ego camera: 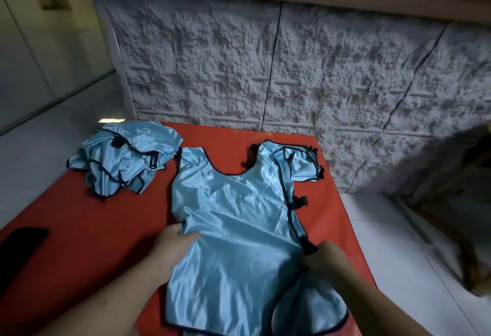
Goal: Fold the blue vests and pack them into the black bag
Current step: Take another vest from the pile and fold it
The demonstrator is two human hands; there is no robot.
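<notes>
A shiny light-blue vest with dark trim and black straps lies spread flat on the red table. My left hand rests on the vest's left edge with its fingers laid over the cloth. My right hand is at the vest's right edge and grips it by a black strap. A crumpled heap of more blue vests lies at the table's far left corner. A flat black thing, perhaps the bag, lies at the table's left edge.
A white textured wall panel stands right behind the table. Pale tiled floor runs to the right and left of the table. A dark wooden piece of furniture stands at the right.
</notes>
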